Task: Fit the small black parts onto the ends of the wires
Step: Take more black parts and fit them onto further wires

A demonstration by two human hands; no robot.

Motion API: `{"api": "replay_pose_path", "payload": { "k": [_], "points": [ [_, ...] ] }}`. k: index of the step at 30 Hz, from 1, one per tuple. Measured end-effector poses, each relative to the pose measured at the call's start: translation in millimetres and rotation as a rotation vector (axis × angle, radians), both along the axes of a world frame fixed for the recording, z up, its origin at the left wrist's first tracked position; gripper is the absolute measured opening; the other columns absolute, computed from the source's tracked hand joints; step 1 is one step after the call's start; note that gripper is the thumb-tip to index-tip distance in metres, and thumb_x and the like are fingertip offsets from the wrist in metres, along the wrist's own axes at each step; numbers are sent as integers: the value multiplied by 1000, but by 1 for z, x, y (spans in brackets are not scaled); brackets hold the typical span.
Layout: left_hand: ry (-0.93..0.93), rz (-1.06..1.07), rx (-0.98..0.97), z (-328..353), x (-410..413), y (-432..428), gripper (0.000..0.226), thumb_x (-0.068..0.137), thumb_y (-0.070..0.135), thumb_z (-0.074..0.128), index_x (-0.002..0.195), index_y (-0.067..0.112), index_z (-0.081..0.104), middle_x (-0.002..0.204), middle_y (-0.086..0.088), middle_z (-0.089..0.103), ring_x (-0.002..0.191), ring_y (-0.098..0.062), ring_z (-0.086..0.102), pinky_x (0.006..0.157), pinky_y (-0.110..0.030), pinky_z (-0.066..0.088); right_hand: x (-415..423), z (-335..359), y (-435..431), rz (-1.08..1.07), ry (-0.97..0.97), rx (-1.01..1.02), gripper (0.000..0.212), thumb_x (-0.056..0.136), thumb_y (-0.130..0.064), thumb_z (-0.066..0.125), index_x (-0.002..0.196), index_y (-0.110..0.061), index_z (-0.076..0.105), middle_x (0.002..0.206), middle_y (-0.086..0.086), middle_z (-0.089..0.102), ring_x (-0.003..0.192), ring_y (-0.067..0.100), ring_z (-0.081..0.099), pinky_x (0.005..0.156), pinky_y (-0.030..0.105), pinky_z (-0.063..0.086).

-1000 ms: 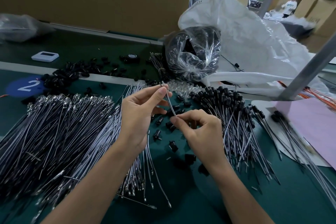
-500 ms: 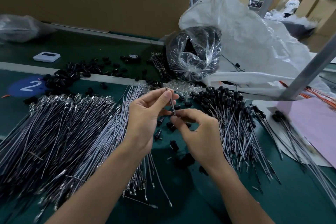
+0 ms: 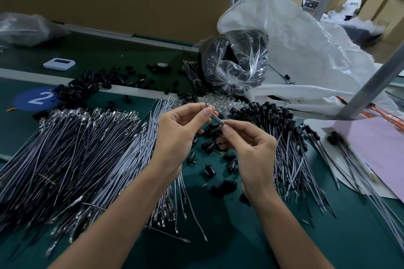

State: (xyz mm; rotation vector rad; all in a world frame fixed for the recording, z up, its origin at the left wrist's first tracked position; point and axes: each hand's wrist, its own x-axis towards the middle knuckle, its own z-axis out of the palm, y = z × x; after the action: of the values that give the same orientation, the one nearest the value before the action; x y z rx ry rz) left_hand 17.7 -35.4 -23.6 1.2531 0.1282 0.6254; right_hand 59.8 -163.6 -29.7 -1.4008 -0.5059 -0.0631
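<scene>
My left hand (image 3: pixel 177 131) pinches the upper end of a thin grey wire (image 3: pixel 215 118) between thumb and forefinger. My right hand (image 3: pixel 249 148) pinches the wire's lower end, where a small black part (image 3: pixel 222 125) sits at my fingertips. Both hands hover above loose black parts (image 3: pixel 209 145) scattered on the green belt. A large heap of bare wires (image 3: pixel 76 148) lies to the left. Wires with black parts fitted (image 3: pixel 273 120) are piled to the right.
More black parts (image 3: pixel 87 87) lie at the back left near a blue "2" sticker (image 3: pixel 35 98). A clear bag of black parts (image 3: pixel 236 63) and a big white sack (image 3: pixel 306 50) stand behind. A pink sheet (image 3: pixel 376 144) and a grey metal post (image 3: pixel 371 85) are on the right.
Both hands have lifted slightly and the wire now slants between them, with my right fingertips moved up to its lower end.
</scene>
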Motion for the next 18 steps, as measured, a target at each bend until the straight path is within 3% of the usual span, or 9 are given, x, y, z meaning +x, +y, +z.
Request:
{"api": "replay_pose_path", "payload": {
  "k": [6,7,10,12,15,18],
  "points": [
    [42,-62,-25,1,1,4,30,82,32,69,110,20,70,93,-2,77,79,-11,71,65,-19,54,6,-2,0,-85,-53,-71,18,87,-4,70,84,-21,74,71,-1,70,61,8,61,60,22,52],
    [101,-4,49,-2,2,5,26,86,30,69,110,20,70,90,0,77,78,-9,71,65,-18,55,6,-3,0,-94,-55,-83,18,87,-5,70,84,-22,74,72,-2,71,62,7,62,62,21,52],
    [349,298,608,-13,6,14,13,91,24,69,101,19,74,75,14,69,65,0,63,62,-7,48,8,-4,-2,-146,-96,-123,21,87,-6,71,85,-27,74,77,-5,73,67,8,65,64,21,53],
    [444,376,830,-17,4,18,11,92,26,68,98,21,75,75,15,67,63,0,57,58,-8,43,10,-4,-4,-200,-159,-184,24,87,-7,71,85,-31,73,76,-9,72,66,9,65,62,22,54],
    [557,409,1097,-23,2,20,19,88,36,71,102,22,75,93,4,73,89,-17,60,75,-30,51,13,-4,-6,-255,-234,-266,21,86,-7,72,88,-27,74,72,-13,70,63,7,64,59,20,53],
    [618,377,1253,-28,3,15,27,87,43,71,103,21,74,97,4,68,101,-19,54,76,-29,43,14,-4,-7,-276,-257,-302,18,85,-5,72,90,-22,75,77,-15,71,67,3,65,62,16,51]
  ]
}}
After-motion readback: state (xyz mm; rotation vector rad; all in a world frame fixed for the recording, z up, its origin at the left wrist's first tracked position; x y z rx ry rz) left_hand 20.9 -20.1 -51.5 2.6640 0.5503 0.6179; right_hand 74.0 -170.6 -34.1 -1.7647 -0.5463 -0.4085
